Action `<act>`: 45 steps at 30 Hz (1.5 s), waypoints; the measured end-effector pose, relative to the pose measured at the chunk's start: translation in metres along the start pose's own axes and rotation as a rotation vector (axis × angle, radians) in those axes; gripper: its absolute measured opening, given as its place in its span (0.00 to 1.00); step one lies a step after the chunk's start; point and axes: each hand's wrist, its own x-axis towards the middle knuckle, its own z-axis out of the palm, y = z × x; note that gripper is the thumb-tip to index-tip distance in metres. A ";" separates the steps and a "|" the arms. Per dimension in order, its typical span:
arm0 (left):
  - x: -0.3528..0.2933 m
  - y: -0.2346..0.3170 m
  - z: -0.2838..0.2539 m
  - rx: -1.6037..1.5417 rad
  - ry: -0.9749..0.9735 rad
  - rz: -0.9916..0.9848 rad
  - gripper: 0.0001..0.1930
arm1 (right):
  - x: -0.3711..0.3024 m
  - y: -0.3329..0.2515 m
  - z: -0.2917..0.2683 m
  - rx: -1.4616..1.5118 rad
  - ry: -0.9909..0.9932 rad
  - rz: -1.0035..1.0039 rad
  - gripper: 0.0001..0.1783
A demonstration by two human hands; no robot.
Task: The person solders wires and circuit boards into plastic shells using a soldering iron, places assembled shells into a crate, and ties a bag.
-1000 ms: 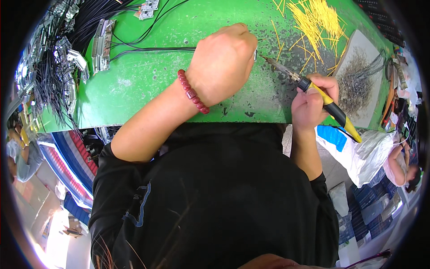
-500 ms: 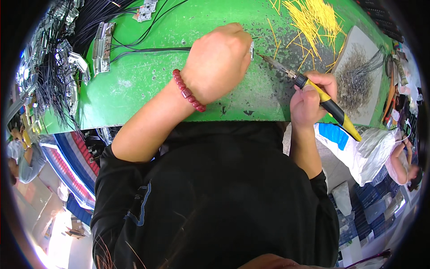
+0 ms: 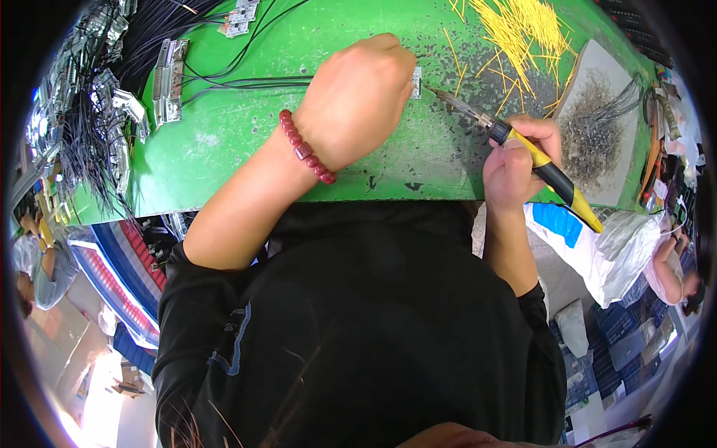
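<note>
My right hand is closed round the grip of a yellow and black soldering iron. The iron's metal tip points up and left, stopping just short of a small white circuit board. Over the board's left side lies my left hand, knuckles up and fingers curled under. Those fingers are mostly hidden, but the board's end sticks out beside them. Black wires run from a metal-cased part on the left and pass beneath my left hand. A red bead bracelet circles that wrist.
Many yellow wire pieces are scattered at the far right of the green table. A grey, soiled board lies at the right. Metal parts with black wires are heaped at the left. Other people appear at both rims.
My left hand has shifted slightly left and away from me, and more of the white circuit board shows. The soldering iron has barely moved.
</note>
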 end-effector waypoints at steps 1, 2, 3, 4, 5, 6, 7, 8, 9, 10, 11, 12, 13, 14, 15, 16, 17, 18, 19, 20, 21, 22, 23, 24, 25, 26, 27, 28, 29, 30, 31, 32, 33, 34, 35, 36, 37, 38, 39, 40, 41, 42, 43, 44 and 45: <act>0.001 0.000 -0.001 0.031 -0.020 0.012 0.05 | 0.000 -0.001 0.001 -0.002 0.002 0.005 0.08; 0.002 0.001 -0.002 0.030 -0.021 0.011 0.05 | 0.000 -0.001 0.001 -0.005 0.005 0.011 0.08; 0.004 0.001 -0.004 0.063 -0.062 0.004 0.05 | 0.000 -0.001 0.001 -0.006 0.005 0.012 0.08; 0.005 0.002 -0.005 0.097 -0.102 -0.003 0.06 | 0.000 -0.001 0.001 -0.004 0.002 0.013 0.08; 0.006 0.001 -0.005 0.096 -0.103 -0.004 0.06 | 0.000 -0.001 0.001 -0.001 0.000 0.015 0.08; 0.007 0.001 -0.005 0.105 -0.118 -0.009 0.06 | 0.000 -0.001 0.001 -0.002 -0.001 0.016 0.08; 0.007 0.000 -0.004 0.114 -0.133 -0.014 0.06 | 0.000 0.000 0.001 -0.002 -0.006 0.018 0.08; 0.007 0.000 -0.004 0.113 -0.132 -0.015 0.06 | 0.000 -0.001 0.001 -0.001 -0.012 0.019 0.08; 0.007 0.000 -0.004 0.106 -0.133 -0.019 0.06 | 0.000 -0.001 0.001 -0.002 -0.013 0.020 0.08; 0.007 -0.001 -0.004 0.098 -0.133 -0.024 0.06 | 0.001 -0.001 0.002 -0.009 -0.020 0.015 0.08; 0.007 -0.001 -0.004 0.098 -0.132 -0.026 0.06 | 0.001 -0.001 0.002 -0.016 -0.028 0.010 0.08; 0.007 -0.001 -0.004 0.088 -0.128 -0.025 0.06 | 0.000 -0.001 0.003 -0.016 -0.030 0.010 0.08; 0.006 -0.002 -0.004 0.078 -0.125 -0.025 0.06 | 0.000 -0.001 0.004 -0.026 -0.028 0.022 0.08; 0.007 -0.001 -0.004 0.079 -0.124 -0.025 0.06 | 0.000 -0.001 0.003 -0.036 -0.024 0.033 0.08; 0.007 -0.001 -0.004 0.082 -0.125 -0.023 0.06 | 0.000 -0.002 0.003 -0.035 -0.024 0.032 0.08; 0.007 0.000 -0.003 0.084 -0.127 -0.020 0.06 | 0.000 -0.004 0.004 -0.056 -0.010 0.056 0.08; 0.007 -0.001 -0.003 0.083 -0.126 -0.022 0.06 | 0.000 -0.004 0.005 -0.079 0.002 0.081 0.08; 0.007 -0.001 -0.003 0.092 -0.126 -0.022 0.06 | 0.000 -0.004 0.005 -0.080 0.001 0.081 0.08; 0.007 -0.002 -0.003 0.101 -0.127 -0.022 0.06 | 0.000 -0.003 0.005 -0.078 -0.004 0.078 0.08; 0.007 -0.001 -0.003 0.100 -0.127 -0.022 0.06 | 0.000 -0.002 0.005 -0.078 -0.008 0.073 0.08; 0.007 -0.001 -0.004 0.091 -0.127 -0.025 0.06 | 0.000 -0.001 0.005 -0.079 -0.008 0.073 0.08; 0.007 -0.001 -0.004 0.083 -0.127 -0.028 0.06 | 0.000 0.000 0.004 -0.038 0.005 0.033 0.09; 0.007 -0.001 -0.004 0.083 -0.126 -0.028 0.06 | 0.000 0.001 0.003 0.005 0.017 -0.008 0.09; 0.007 -0.002 -0.003 0.080 -0.122 -0.028 0.06 | 0.000 0.001 0.001 -0.024 0.033 -0.012 0.10; 0.007 -0.002 -0.003 0.076 -0.117 -0.028 0.06 | 0.000 0.001 0.001 -0.025 0.033 -0.012 0.10; 0.007 -0.002 -0.003 0.077 -0.116 -0.028 0.06 | 0.000 0.002 0.001 -0.041 0.037 -0.010 0.09; 0.007 -0.002 -0.004 0.077 -0.116 -0.026 0.06 | 0.000 0.002 0.001 -0.058 0.040 -0.007 0.10; 0.007 -0.002 -0.004 0.077 -0.117 -0.024 0.06 | 0.000 0.002 0.000 -0.057 0.040 -0.008 0.10; 0.007 -0.002 -0.004 0.078 -0.115 -0.023 0.06 | 0.000 0.001 0.000 -0.049 0.029 -0.022 0.10; 0.007 -0.001 -0.004 0.089 -0.108 -0.026 0.06 | 0.000 0.001 0.000 -0.041 0.019 -0.035 0.10; 0.007 0.000 -0.005 0.101 -0.100 -0.029 0.06 | 0.000 0.001 0.001 -0.040 0.019 -0.038 0.10; 0.007 0.000 -0.005 0.103 -0.097 -0.023 0.06 | 0.000 0.001 0.001 -0.063 0.048 -0.060 0.11; 0.008 0.001 -0.006 0.116 -0.103 -0.029 0.05 | 0.001 0.001 0.001 -0.087 0.078 -0.082 0.12; 0.008 0.001 -0.006 0.130 -0.110 -0.034 0.05 | 0.001 0.001 0.004 -0.102 0.092 -0.075 0.15; 0.008 0.001 -0.006 0.132 -0.109 -0.027 0.05 | 0.000 0.001 0.008 -0.116 0.107 -0.065 0.18; 0.007 0.000 -0.006 0.142 -0.109 -0.025 0.05 | 0.002 -0.004 0.011 -0.089 0.010 -0.020 0.24; 0.008 0.000 -0.006 0.152 -0.108 -0.023 0.05 | 0.007 -0.008 0.018 -0.116 -0.080 -0.043 0.21; 0.008 0.001 -0.007 0.151 -0.108 -0.016 0.05 | 0.013 -0.013 0.020 -0.208 -0.154 -0.023 0.19; 0.008 0.002 -0.009 0.144 -0.113 -0.018 0.05 | 0.018 -0.017 0.022 -0.299 -0.229 -0.003 0.18; 0.007 0.003 -0.010 0.137 -0.118 -0.020 0.06 | 0.028 -0.013 0.024 -0.382 -0.277 -0.045 0.15; 0.007 0.002 -0.010 0.139 -0.116 -0.019 0.06 | 0.039 -0.012 0.030 -0.469 -0.317 -0.125 0.16; 0.006 0.000 -0.009 0.127 -0.099 -0.018 0.05 | 0.048 -0.012 0.039 -0.561 -0.355 -0.206 0.17; 0.005 -0.001 -0.009 0.113 -0.081 -0.019 0.05 | 0.051 -0.006 0.045 -0.561 -0.342 -0.186 0.19; 0.005 -0.001 -0.008 0.111 -0.080 -0.015 0.05 | 0.053 -0.002 0.045 -0.615 -0.380 -0.206 0.20; 0.006 -0.001 -0.007 0.095 -0.083 -0.016 0.04 | 0.055 0.001 0.046 -0.669 -0.418 -0.226 0.21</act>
